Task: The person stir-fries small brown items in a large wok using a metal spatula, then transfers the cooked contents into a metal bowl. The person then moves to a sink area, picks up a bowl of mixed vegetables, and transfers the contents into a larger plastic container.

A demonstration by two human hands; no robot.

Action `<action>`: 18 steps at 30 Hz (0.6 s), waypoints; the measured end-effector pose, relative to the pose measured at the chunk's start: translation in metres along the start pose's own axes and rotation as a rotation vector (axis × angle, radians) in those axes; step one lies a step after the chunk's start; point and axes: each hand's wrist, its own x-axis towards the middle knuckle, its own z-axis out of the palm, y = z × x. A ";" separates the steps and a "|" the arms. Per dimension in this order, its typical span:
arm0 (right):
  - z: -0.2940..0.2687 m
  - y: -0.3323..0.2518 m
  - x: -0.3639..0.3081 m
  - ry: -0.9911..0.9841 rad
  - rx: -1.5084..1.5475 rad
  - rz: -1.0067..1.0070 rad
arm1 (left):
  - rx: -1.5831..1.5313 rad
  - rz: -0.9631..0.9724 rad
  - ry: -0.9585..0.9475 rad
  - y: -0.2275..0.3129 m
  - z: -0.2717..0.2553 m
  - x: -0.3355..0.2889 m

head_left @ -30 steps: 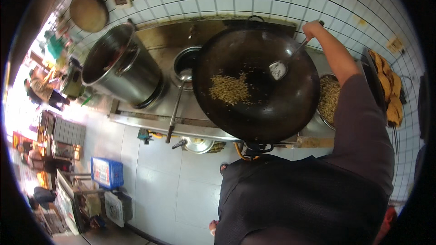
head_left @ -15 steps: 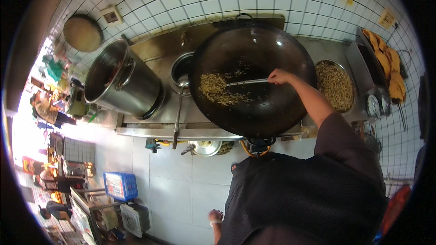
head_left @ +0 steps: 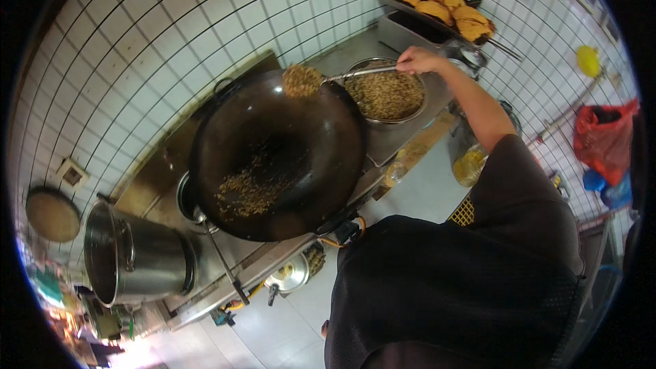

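Observation:
My right hand [head_left: 418,61] is closed around the handle of a metal ladle [head_left: 362,72]. The ladle's scoop carries a heap of brownish seeds or grains [head_left: 301,81] over the far right rim of a big dark wok [head_left: 301,157]. A thin scatter of the same grains [head_left: 247,193] lies on the wok's lower left side. Under the ladle's handle, right of the wok, stands a round metal basin [head_left: 396,121] full of similar grains. Only a sliver of my left hand [head_left: 324,329] shows beside my dark clothing, its fingers hidden.
A tall steel pot [head_left: 160,256] stands left of the wok. A second long-handled ladle [head_left: 225,263] leans from a small pot [head_left: 183,198]. Golden slabs of food [head_left: 437,7] sit on a tray at the back right. A lidded pan [head_left: 290,273] is below the counter edge.
My right hand has lifted the ladle, loaded with grains, from inside the wok to its right rim near the basin. Fewer grains lie in the wok. The view has turned right.

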 end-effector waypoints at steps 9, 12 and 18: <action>-0.017 0.081 -0.114 0.702 -0.425 0.263 | 0.461 0.263 -0.355 0.079 0.023 0.064; 0.004 0.069 -0.127 0.775 -0.668 0.356 | 0.062 0.046 -0.205 0.082 0.038 0.062; -0.002 0.072 -0.123 1.091 -0.954 0.126 | 1.297 1.586 -0.335 0.064 0.023 0.064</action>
